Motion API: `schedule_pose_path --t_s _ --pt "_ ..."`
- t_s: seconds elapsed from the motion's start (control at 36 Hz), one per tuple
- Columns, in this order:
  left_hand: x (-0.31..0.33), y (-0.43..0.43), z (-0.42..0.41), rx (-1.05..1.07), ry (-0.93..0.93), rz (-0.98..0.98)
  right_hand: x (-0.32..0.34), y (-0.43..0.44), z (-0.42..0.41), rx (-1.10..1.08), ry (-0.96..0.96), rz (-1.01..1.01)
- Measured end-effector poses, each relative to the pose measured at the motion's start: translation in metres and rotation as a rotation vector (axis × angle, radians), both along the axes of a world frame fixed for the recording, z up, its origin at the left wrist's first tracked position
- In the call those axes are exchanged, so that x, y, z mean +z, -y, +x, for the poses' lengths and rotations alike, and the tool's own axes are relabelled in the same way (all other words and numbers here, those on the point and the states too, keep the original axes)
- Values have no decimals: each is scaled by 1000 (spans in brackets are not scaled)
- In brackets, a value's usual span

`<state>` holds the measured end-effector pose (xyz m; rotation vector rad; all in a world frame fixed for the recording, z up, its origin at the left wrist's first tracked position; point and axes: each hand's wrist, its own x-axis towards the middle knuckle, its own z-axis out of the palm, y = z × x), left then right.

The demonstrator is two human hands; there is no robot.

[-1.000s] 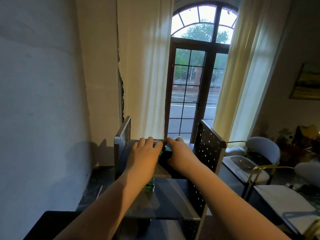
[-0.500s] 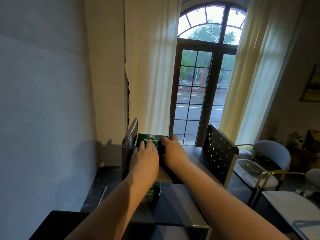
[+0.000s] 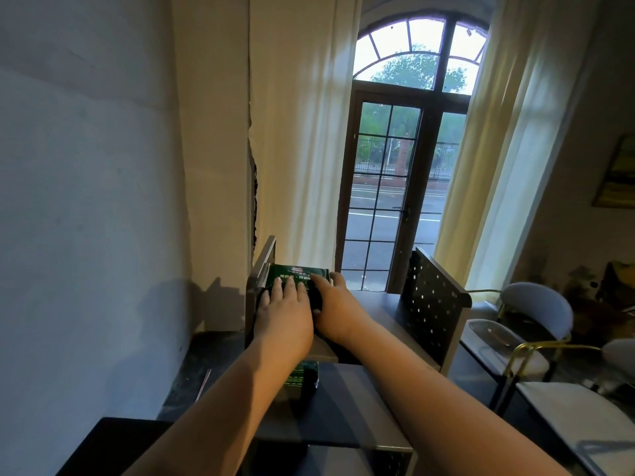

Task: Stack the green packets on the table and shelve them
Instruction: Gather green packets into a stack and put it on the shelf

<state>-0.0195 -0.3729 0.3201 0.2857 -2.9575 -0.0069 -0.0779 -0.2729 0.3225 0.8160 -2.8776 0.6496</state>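
Shelving step, frame centre. Left hand (image 3: 285, 310), fingers straight, presses green packets (image 3: 296, 271); right hand (image 3: 335, 305) curls round their edge. Next probably: seat against shelf panel (image 3: 264, 264), release.

Packet stack (image 3: 296, 273): dark green, white lettering, red emblem. Shelf side panel (image 3: 433, 305), at 3 o'clock from the stack: black, pale dot pattern. Curtains (image 3: 295, 132): cream.

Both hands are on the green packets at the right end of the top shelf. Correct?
No. The head view shows the left hand and right hand on the green packets at the left end of the top shelf, beside its side panel.
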Motion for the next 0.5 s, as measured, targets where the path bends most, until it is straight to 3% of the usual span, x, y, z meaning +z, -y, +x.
schedule_pose_path --t_s 0.5 --pt "10 -18 36 -107 -97 -15 21 -30 45 -15 -117 63"
